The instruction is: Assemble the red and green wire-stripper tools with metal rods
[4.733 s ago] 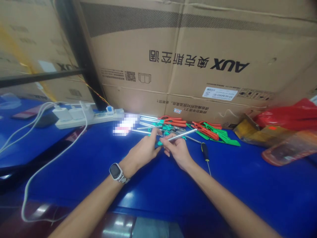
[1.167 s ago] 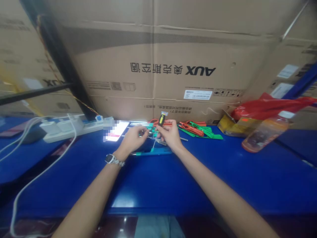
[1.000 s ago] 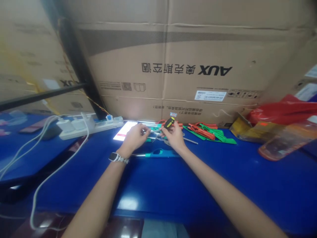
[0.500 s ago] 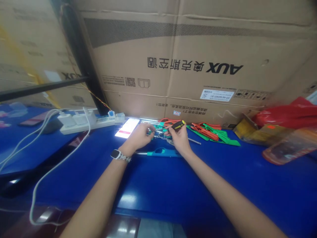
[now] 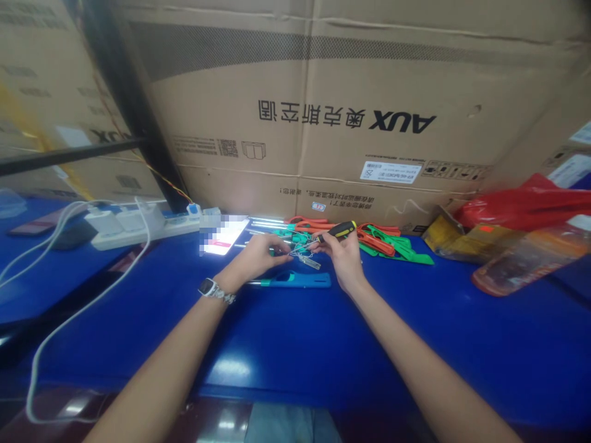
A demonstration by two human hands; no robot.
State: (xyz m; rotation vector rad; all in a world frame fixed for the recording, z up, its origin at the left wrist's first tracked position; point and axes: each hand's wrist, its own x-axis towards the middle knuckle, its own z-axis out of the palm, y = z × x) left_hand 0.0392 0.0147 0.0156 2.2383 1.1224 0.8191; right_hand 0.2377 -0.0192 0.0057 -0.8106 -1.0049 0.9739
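My right hand (image 5: pixel 342 261) is closed around a black and yellow screwdriver (image 5: pixel 342 231), its shaft slanting down to the left. The tip ends close to the fingers of my left hand (image 5: pixel 263 257), which are pinched on a small part mostly hidden by them. Thin pale wires and a small clear piece (image 5: pixel 310 263) lie between the hands. Just in front of them, a blue long-nosed lighter (image 5: pixel 305 280) rests on the blue table (image 5: pixel 295 344). Behind the hands are several metal tubes and teal parts (image 5: pixel 281 232), partly covered.
Orange casings (image 5: pixel 376 241) and green casings (image 5: pixel 406 247) are piled right of my hands. A lit phone (image 5: pixel 228 237) lies left, beside a white power strip (image 5: pixel 143 231) with cables. Far right are a plastic bottle (image 5: pixel 521 261) and a red bag (image 5: pixel 521 203). A large carton (image 5: pixel 305 80) stands behind.
The view has shifted a little to the right. The screwdriver's handle sits further from my left hand, and the clear piece with wires shows more plainly between the hands.
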